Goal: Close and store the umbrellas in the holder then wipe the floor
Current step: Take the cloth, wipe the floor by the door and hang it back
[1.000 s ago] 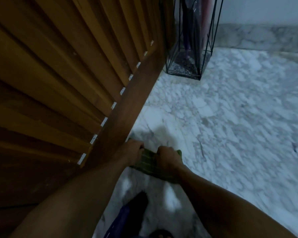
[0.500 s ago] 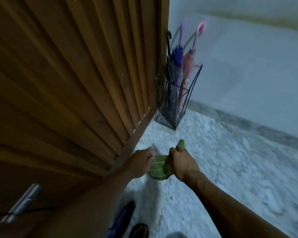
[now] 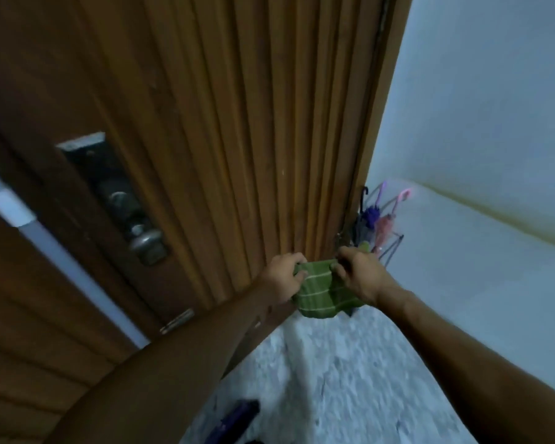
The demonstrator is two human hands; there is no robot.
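Beside wooden door (image 3: pixel 237 123), marble floor (image 3: pixel 350 379), white wall (image 3: pixel 494 123)

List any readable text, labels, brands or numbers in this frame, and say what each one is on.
None can be read.
Green cloth, held between the left hand and right hand: pale stripes only, no lettering.
Door lock plate: any marking is too blurred to tell.
Umbrellas in the holder: no print visible.

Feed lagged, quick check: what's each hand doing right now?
Left hand: grips the green cloth.
Right hand: grips the same cloth.
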